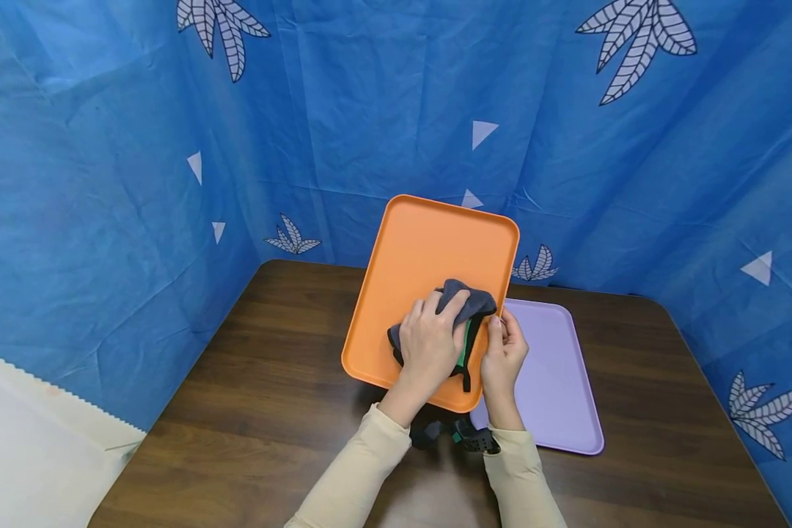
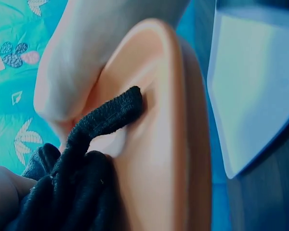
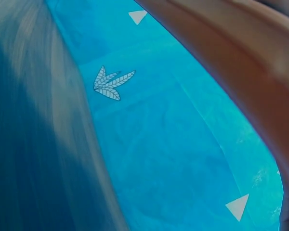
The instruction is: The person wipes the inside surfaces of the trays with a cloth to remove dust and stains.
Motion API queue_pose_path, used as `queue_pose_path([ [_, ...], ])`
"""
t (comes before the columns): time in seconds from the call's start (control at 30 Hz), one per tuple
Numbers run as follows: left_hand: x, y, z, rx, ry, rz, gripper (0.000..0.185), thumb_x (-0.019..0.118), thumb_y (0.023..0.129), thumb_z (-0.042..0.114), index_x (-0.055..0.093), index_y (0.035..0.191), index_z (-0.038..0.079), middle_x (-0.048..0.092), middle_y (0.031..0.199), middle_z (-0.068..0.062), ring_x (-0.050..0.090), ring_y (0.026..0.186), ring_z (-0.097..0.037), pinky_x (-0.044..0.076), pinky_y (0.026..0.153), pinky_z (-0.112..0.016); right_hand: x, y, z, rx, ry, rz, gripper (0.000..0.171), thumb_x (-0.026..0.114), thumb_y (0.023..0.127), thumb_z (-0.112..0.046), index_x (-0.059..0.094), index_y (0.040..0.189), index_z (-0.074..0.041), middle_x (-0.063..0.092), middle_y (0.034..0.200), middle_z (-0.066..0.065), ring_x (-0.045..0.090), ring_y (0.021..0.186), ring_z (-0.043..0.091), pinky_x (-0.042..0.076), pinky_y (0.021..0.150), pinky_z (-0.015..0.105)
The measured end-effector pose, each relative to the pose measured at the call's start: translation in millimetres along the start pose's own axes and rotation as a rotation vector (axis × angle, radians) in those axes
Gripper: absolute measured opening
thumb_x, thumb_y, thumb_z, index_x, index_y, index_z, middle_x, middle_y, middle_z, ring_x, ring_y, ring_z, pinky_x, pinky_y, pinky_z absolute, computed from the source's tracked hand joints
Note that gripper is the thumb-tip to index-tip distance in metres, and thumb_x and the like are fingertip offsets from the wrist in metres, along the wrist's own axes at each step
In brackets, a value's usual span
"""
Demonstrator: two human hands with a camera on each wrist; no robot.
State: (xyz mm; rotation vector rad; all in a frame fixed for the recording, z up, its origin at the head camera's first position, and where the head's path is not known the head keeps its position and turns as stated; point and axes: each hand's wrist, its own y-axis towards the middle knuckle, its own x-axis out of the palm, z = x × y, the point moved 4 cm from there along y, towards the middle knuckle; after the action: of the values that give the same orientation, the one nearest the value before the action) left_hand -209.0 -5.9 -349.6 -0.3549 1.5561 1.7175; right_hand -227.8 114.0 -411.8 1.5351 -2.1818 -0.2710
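An orange tray [image 1: 449, 235] is held up off the table, tilted, its inner side showing in the head view. My right hand [image 1: 504, 356] grips its lower right edge, thumb on the inner side. With my left hand [image 1: 429, 345] I hold a bunched dark grey cloth [image 1: 471, 299] against the tray's inner face, fingers curled over it. The cloth has black edging, a strip of green and a hanging black loop. In the left wrist view the dark cloth [image 2: 94, 178] lies against the tray [image 2: 149, 159]. The tray's underside [image 3: 221, 62] crosses the right wrist view.
A purple tray [image 1: 554, 381] lies on the brown wooden table [image 1: 270, 389], partly behind the orange tray and my right hand. Blue patterned curtains [image 1: 369, 103] surround the table at the back and sides. A white surface [image 1: 33, 440] shows at the lower left.
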Motion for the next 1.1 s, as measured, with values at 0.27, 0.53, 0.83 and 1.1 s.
queue_pose_path([
  [0.27, -6.1, 3.4, -24.2, -0.078, -0.008, 0.02, 0.028, 0.059, 0.084, 0.032, 0.059, 0.112, 0.033, 0.06, 0.102, -0.002, 0.054, 0.073, -0.019, 0.045, 0.056, -0.029, -3.7, 1.2, 2.1, 0.05, -0.054, 0.044, 0.029, 0.046, 0.092, -0.018, 0.057, 0.114, -0.002, 0.061, 0.095, 0.022, 0.063, 0.074, 0.012, 0.051, 0.062, 0.021],
  [0.53, -12.1, 9.1, -56.9, -0.197, -0.004, 0.026, 0.029, 0.06, 0.083, 0.032, 0.06, 0.112, 0.032, 0.061, 0.103, -0.004, 0.056, 0.077, -0.023, 0.047, 0.058, -0.036, -7.5, 3.8, 2.0, 0.06, -0.034, 0.066, 0.029, 0.048, 0.091, -0.016, 0.057, 0.114, 0.0, 0.063, 0.093, 0.013, 0.062, 0.073, 0.012, 0.051, 0.062, 0.02],
  [0.83, -16.2, 10.9, -78.2, -0.278, 0.04, 0.01, 0.033, 0.063, 0.081, 0.031, 0.059, 0.114, 0.031, 0.059, 0.101, -0.007, 0.055, 0.079, -0.026, 0.047, 0.06, -0.038, -8.5, 5.1, 1.3, 0.065, -0.022, 0.07, 0.029, 0.049, 0.091, -0.017, 0.058, 0.112, -0.001, 0.063, 0.092, 0.015, 0.062, 0.072, 0.012, 0.051, 0.062, 0.02],
  [1.1, -14.8, 9.5, -72.7, -0.278, 0.062, 0.018, 0.033, 0.062, 0.081, 0.031, 0.059, 0.114, 0.03, 0.06, 0.1, -0.008, 0.056, 0.081, -0.026, 0.047, 0.06, -0.038, -9.3, 5.0, 1.9, 0.065, -0.013, 0.072, 0.028, 0.049, 0.091, -0.016, 0.057, 0.112, 0.001, 0.063, 0.089, 0.01, 0.061, 0.07, 0.011, 0.05, 0.061, 0.02],
])
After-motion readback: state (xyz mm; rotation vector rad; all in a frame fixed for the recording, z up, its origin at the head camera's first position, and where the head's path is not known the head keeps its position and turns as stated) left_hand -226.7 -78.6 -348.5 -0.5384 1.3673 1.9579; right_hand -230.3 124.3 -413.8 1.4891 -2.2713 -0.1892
